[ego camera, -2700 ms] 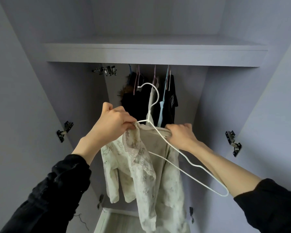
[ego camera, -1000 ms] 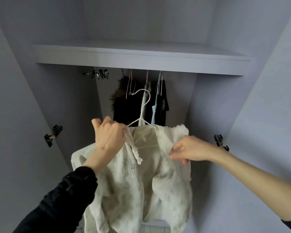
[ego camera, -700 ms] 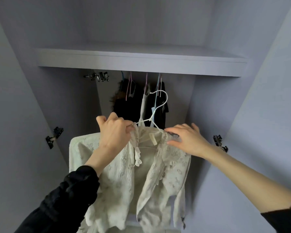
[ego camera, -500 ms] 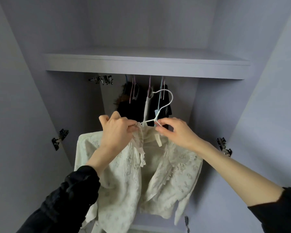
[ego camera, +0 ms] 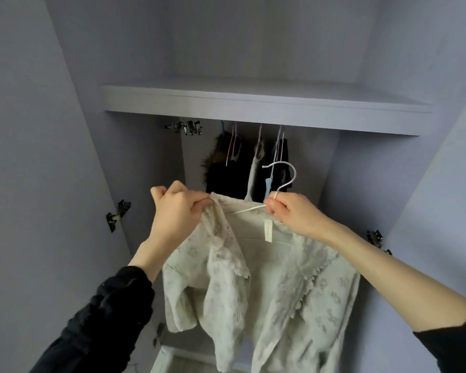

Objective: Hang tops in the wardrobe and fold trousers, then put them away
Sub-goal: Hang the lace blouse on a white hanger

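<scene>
A cream lace top (ego camera: 256,278) hangs open-fronted on a white wire hanger (ego camera: 287,175), held up in front of the open wardrobe. My left hand (ego camera: 176,211) grips the top's left shoulder at the collar. My right hand (ego camera: 291,214) pinches the hanger's neck just below its hook, which points up toward the rail space. Most of the hanger's frame is hidden inside the top.
Dark garments (ego camera: 242,168) hang on pink and blue hangers under the wardrobe shelf (ego camera: 264,109). Metal clips (ego camera: 186,127) hang at the left under the shelf. Both doors stand open, with hinges (ego camera: 117,215) on each side. A pale drawer edge (ego camera: 170,359) shows below.
The top went fully onto the hanger. My right hand moved from the top's right shoulder to the hanger's neck. The garment and hanger shifted slightly right and up.
</scene>
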Motion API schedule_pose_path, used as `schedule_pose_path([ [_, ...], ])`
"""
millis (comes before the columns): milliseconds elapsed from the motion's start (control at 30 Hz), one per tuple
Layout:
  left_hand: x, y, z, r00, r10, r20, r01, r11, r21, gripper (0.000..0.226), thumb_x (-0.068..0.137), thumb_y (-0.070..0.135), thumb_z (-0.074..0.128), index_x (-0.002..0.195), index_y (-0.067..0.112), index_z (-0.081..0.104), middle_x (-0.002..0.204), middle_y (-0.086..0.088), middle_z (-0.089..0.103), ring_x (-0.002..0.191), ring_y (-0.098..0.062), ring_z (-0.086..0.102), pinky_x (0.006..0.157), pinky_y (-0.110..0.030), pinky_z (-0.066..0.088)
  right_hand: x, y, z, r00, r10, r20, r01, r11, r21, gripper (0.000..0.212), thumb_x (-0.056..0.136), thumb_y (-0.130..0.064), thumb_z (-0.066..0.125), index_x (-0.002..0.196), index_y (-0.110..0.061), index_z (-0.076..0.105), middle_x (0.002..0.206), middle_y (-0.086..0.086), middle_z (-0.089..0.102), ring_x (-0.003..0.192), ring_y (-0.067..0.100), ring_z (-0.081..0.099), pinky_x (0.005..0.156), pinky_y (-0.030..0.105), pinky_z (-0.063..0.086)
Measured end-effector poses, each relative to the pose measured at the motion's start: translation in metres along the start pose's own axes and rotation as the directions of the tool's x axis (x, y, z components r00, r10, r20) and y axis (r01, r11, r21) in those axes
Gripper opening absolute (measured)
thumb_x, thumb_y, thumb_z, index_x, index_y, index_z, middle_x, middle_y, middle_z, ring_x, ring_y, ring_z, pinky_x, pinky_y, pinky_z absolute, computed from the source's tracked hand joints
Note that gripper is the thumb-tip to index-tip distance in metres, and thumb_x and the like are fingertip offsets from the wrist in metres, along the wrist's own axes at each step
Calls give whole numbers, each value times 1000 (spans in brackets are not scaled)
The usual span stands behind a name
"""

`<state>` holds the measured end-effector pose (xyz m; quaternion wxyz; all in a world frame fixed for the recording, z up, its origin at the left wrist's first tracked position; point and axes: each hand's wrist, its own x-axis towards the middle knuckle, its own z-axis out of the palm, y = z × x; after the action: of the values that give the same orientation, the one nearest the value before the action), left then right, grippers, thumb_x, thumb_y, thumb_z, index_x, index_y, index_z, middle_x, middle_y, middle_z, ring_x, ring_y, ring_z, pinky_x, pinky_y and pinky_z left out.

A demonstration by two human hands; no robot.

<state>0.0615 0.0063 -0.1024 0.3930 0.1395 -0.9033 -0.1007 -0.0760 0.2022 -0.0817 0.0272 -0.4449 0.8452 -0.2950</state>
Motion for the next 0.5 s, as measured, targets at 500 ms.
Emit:
schedule_pose_path([
  [500,-37,-34,41,946,-182,268,186,982,10,33,90,29,61,122,23,58,79,12,53,97,-12,44,82,-29,11,-11,22,-41,992,81,-96,-75,995,68,35,99,-27,43,67,-27,57,74,-12,59,69,2,56,84,33,44],
])
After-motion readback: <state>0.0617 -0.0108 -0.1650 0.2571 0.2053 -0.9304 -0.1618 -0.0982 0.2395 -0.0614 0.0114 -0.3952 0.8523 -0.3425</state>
